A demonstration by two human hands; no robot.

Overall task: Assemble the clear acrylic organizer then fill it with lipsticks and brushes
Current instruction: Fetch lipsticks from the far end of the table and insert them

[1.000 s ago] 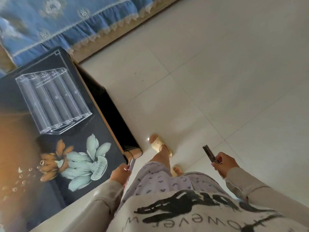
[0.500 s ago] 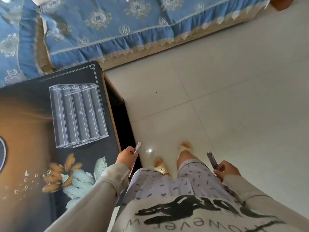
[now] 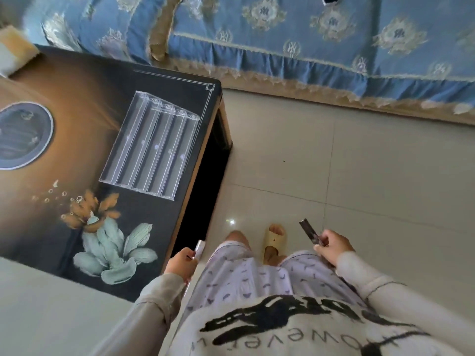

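**Organizer on the table, a slim stick in each hand**

The clear acrylic organizer sits on the dark table, near the table's far right corner and just inside its right edge. It shows five long channels side by side, running from the near edge toward the far one. A printed flower in orange and pale green lies on the tabletop just in front of it.

Both hands are low in the view, well apart from the organizer. The left hand hangs just off the table's near right edge, its fingers curled around a pale slim stick whose tip points up and forward. The right hand is out over the tiled floor, pinching a dark slim stick that angles up to the left. Whether either is a lipstick or a brush cannot be told.

Between the hands, a beige slipper rests on the tiles. A blue patterned sofa cover with a fringed hem runs across the top of the view.
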